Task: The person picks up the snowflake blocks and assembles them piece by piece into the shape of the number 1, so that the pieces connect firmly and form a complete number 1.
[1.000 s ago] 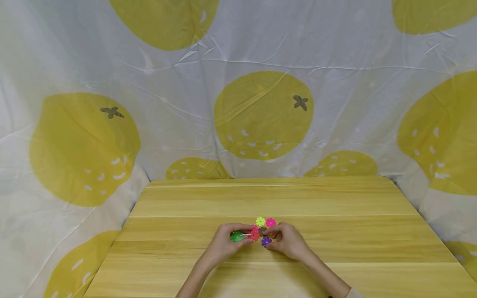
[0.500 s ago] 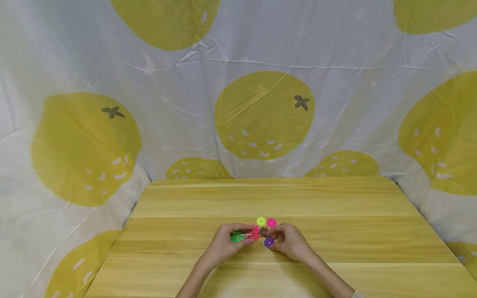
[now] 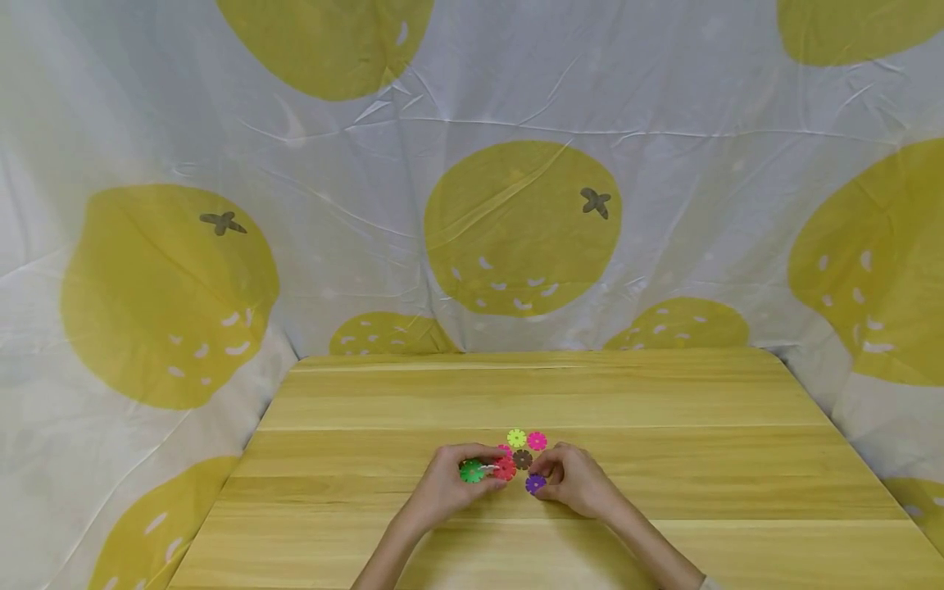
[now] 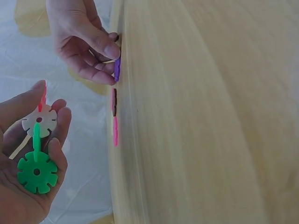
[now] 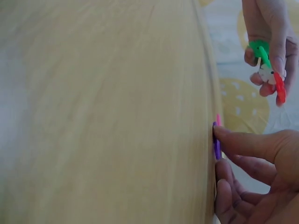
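My left hand [image 3: 441,482] pinches a small chain of slotted plastic snowflake discs between thumb and fingers. Its green disc [image 4: 37,172] sits near the palm, joined through another green piece to a white disc [image 4: 48,120], with a red disc [image 3: 505,469] at the fingertip end. At the right, my right hand [image 3: 578,482] holds a purple snowflake disc [image 3: 534,484] by its edge, low at the tabletop. Just beyond the purple one lies a brown disc [image 3: 522,460]. A pink disc [image 3: 505,451] shows partly behind the left fingertips.
A yellow disc [image 3: 516,438] and a bright pink disc [image 3: 537,441] lie side by side behind the brown one. The wooden table [image 3: 354,393] extends widely around the hands. A lemon-printed cloth [image 3: 347,213] hangs behind and at both sides.
The purple disc has shifted slightly right and toward me with the right hand, away from the brown disc, which now shows more fully. The left hand and its chain have moved slightly right.
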Motion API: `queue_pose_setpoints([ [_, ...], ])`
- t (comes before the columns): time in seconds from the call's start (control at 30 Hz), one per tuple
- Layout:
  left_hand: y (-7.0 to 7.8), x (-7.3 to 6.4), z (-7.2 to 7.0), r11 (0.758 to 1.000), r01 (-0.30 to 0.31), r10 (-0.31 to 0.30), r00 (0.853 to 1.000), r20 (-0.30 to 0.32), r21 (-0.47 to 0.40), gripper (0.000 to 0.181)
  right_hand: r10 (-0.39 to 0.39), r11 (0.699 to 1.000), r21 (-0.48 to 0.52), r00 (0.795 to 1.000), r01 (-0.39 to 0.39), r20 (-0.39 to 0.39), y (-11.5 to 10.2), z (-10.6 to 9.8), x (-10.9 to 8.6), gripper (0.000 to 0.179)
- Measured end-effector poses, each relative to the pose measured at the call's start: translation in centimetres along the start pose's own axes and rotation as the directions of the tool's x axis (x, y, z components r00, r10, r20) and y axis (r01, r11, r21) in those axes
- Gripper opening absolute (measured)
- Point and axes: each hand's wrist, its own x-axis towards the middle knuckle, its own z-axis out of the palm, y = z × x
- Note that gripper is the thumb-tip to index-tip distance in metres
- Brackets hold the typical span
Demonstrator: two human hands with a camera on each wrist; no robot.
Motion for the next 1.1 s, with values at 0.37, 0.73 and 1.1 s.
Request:
queue_pose_setpoints([
  [0.37,0.2,0.1,0.1,0.999,0.038,-0.038,0.999,0.003,-0.023,0.035,-0.019,0.995,0.097,0.999,0.016,0.03,0.6,-0.2,-0.2,0.028],
  [0.73,0.2,0.1,0.2,1.0,0.025,-0.025,1.0,-0.014,0.0,0.032,0.034,0.936,0.343,0.989,-0.082,0.145,1.8,-1.2,-0.8,0.028],
  [1.1,0.5,0.2,0.5,1.0,-0.011,0.011,1.0,0.006,0.006,0.03,0.008,0.881,0.467,0.989,-0.077,0.149,1.8,-1.9,-1.5,0.029],
])
